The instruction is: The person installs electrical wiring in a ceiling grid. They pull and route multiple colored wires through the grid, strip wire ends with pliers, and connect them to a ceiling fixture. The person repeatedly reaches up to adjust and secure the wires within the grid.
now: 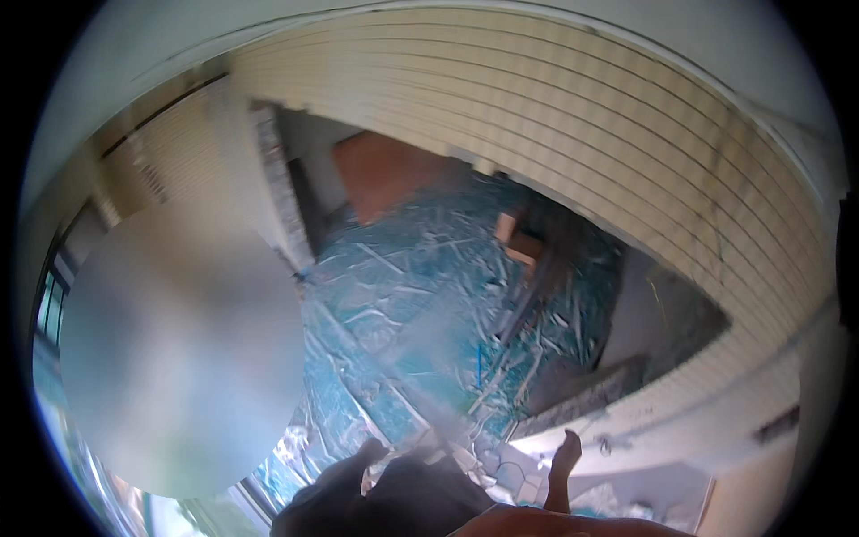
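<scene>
My right hand rises from the lower edge as a narrow, bare-skinned shape with its tip upward, in front of the white lower wall. Its separate fingers cannot be told, and I see no object plainly in it. A small patch of skin near the dark cloth looks like my left hand; blur hides its fingers. Behind it lies crumpled blue-green plastic sheeting, covering the floor with debris and long thin strips on top.
A cream tiled wall spans the top and right, with broken lower edges. A reddish-brown panel leans at the back. Brown boxes stand beside long dark pieces. A large blurred patch hides much of the left.
</scene>
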The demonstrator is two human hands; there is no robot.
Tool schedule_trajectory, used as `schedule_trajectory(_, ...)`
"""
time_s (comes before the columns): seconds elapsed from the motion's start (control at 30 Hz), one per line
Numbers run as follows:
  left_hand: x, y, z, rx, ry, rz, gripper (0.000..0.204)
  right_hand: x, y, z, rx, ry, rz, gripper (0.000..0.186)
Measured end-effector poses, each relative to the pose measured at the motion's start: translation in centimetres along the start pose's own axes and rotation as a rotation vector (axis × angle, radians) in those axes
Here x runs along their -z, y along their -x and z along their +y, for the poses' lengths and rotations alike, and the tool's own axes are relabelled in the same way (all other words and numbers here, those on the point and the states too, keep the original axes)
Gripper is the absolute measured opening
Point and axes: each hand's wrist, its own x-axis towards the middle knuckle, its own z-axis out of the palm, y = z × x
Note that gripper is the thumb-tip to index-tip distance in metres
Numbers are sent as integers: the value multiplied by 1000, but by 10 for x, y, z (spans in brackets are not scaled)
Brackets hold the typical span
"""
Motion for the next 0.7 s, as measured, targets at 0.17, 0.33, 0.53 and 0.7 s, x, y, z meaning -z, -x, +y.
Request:
schedule_trajectory(0.17,-20,17,-53,-183,36,-101,24,-15,2,2,211,-115,-6,29)
schedule_trajectory(0.33,10,0,-32,-736,-534,68,17,-9,2,17,243,-54,141,26)
schedule_trajectory(0.53,16,-20,-9,-939,-735,71,14,10,7,-9,-191,-326,104,21)
schedule_trajectory(0.7,17,-18,26,132,507,-305,27,21,14,-14,-255,-346,88,23)
